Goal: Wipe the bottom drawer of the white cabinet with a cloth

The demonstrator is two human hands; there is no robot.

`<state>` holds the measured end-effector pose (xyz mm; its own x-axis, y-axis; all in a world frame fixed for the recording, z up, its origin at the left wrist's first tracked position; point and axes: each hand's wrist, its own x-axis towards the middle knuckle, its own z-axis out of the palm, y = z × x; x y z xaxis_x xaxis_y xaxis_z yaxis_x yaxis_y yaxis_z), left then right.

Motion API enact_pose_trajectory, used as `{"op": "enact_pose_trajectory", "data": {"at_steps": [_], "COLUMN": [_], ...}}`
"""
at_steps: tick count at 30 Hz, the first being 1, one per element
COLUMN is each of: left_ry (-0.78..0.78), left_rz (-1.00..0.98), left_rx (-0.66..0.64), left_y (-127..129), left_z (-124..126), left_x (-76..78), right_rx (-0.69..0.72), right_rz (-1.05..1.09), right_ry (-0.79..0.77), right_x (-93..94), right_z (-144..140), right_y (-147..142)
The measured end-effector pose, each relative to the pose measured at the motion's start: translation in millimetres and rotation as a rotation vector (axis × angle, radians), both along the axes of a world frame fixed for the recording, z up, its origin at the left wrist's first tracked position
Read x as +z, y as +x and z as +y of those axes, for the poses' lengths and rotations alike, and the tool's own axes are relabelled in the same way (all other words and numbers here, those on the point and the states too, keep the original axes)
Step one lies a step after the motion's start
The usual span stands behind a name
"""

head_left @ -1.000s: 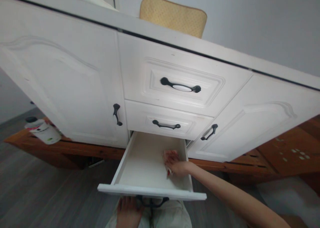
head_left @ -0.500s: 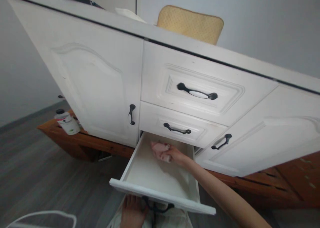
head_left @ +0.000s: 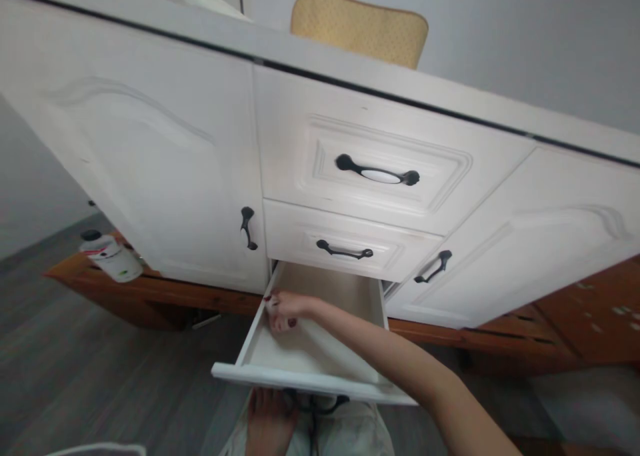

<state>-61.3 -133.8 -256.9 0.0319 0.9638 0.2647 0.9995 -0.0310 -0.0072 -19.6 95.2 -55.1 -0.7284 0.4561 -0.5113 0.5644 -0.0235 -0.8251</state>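
Note:
A white drawer (head_left: 320, 359) is pulled out at the bottom of the white cabinet. My right hand (head_left: 290, 306) reaches into it from the right, closed around a crumpled pale pink cloth (head_left: 278, 321). Hand and cloth are at the drawer's left side wall (head_left: 255, 329), and much of the cloth is hidden by my fingers. Just below the drawer front, left of its dark handle (head_left: 325, 406), my left hand (head_left: 271, 413) lies with fingers extended, apparently holding nothing. Whether it touches the front or my leg I cannot tell.
Above are two closed drawers with dark handles (head_left: 345, 251) and cabinet doors (head_left: 150, 169) on either side. A white bottle (head_left: 117, 259) with a dark cap stands on the wooden ledge (head_left: 200, 289) at left. A yellow chair back (head_left: 357, 29) rises behind the countertop.
My right hand has moved left with the cloth, from the drawer's rear middle to its left side wall. My left hand has stayed by the drawer front. The camera view has shifted slightly.

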Motion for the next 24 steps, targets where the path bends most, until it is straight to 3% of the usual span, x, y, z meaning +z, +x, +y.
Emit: {"op": "enact_pose_trajectory", "data": {"at_steps": [3, 8, 11, 19, 21, 24], "left_ry": [-0.008, 0.004, 0.017, -0.164, -0.196, -0.211], "left_rz": [0.044, 0.068, 0.095, 0.009, -0.009, -0.028], "left_rx": [-0.073, -0.068, -0.065, -0.111, -0.110, -0.094], "left_y": [-6, -8, -6, -7, -7, -6], "left_z": [1, 2, 1, 0, 1, 2], "left_x": [0.2, -4.5, 0.8, 18.0, 18.7, 16.7], "right_rx": [0.278, 0.455, 0.543, 0.555, 0.581, 0.659], "right_rz": [-0.105, -0.107, -0.155, -0.484, -0.544, -0.554], "right_ry": [-0.081, -0.078, -0.050, 0.105, 0.176, 0.274], "right_x": [0.2, 7.4, 10.8, 33.6, 39.4, 41.1], "right_z": [-34, -44, -38, -59, -66, -64], "right_y": [-5, -1, 37, 201, 218, 211]}}
